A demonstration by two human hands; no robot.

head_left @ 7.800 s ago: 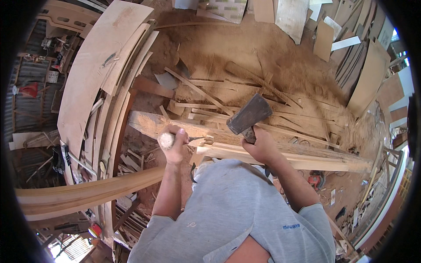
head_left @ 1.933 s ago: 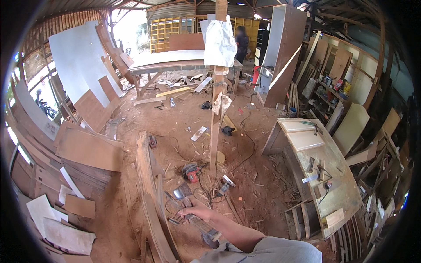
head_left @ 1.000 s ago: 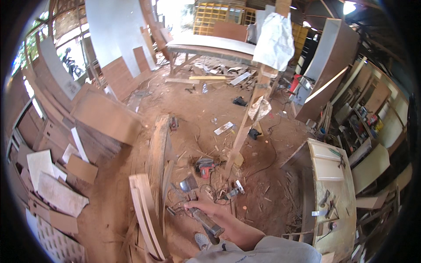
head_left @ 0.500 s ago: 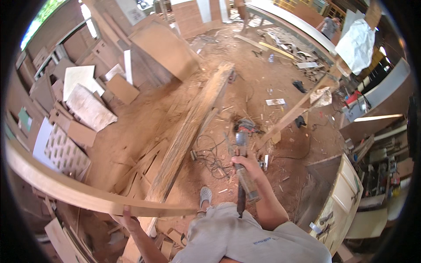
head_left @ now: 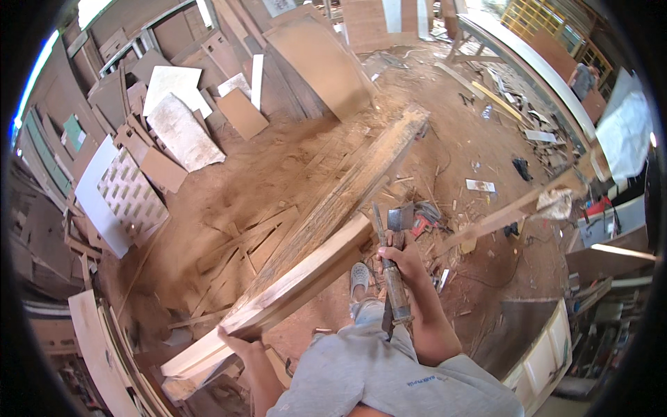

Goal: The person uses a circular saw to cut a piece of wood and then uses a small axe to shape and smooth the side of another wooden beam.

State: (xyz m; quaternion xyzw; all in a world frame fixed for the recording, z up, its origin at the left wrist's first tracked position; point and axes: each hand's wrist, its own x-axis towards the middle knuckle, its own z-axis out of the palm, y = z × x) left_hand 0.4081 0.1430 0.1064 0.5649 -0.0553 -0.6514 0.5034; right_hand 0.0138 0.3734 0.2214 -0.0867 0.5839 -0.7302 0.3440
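My left hand point(head_left: 242, 345) is closed on the near part of a pale, squared wooden beam point(head_left: 299, 281). The beam runs away from me to the right, over or alongside a longer rough timber point(head_left: 354, 174); whether it touches the timber, I cannot tell. Bunched together in my right hand point(head_left: 403, 258) are a hammer point(head_left: 401, 218), its metal head up, and a chisel point(head_left: 394, 292) with a wooden handle and its narrow blade pointing away. My fingers partly hide both tools.
A red power tool point(head_left: 425, 221) lies on the dusty ground beyond the hammer. Boards and panels point(head_left: 184, 132) lean at the left. A long plank point(head_left: 521, 205) slants across the right, near a pale door panel point(head_left: 545, 358). A person point(head_left: 582, 80) is far back at the right.
The pale beam has swung from pointing left to pointing ahead and right, beside the rough timber. My view has turned left. The right hand still grips the hammer and chisel.
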